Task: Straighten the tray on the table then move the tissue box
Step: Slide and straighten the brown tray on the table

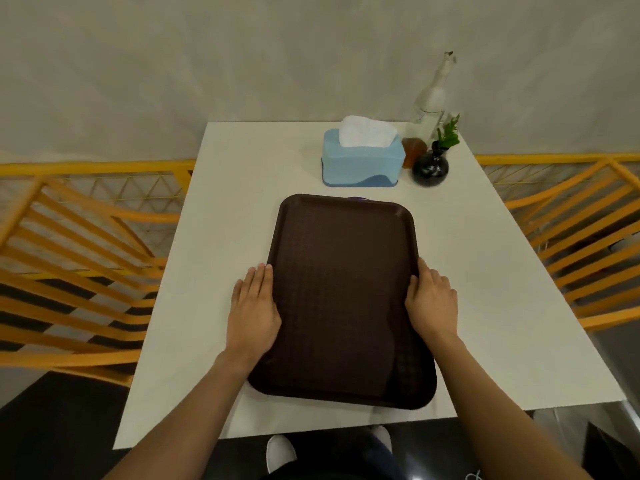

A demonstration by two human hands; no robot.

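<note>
**Both hands on the tray, tissue box waiting behind**

From the head view, the brown tray [343, 299] lay lengthwise on the white counter [519, 306], its near end turned a little toward the person's right, so it was not quite square with the counter's edges. The left hand [254, 310] lay open and flat against the tray's left rim, fingers stretched forward. The right hand [431, 299] pressed the right rim with its fingers curled over the edge. Neither hand had lifted the tray; it sat flat on the counter.

The tissue box [362, 159] stood just beyond the tray's far end, apart from it, with a white tissue [367, 131] puffed from the top. Close at its right were a small amber jar [413, 150], a round dark vase [430, 166] with a green sprig, and a tall clear bottle [431, 98] behind them.

My guess was that the risk lay at that far end. A push too far forward while squaring the tray could knock the box into the vase and bottle, and the bottle looked tall and narrow enough to topple. The near end was close to the counter's edge, so a hard pull back could tip it off.

The tray looked like hard plastic with a fine grid texture, rounded corners and a raised lip. The box seemed smooth pale-blue plastic with a darker wave at its base. The counter was plain and matte, so the tray would probably slide easily.
</note>
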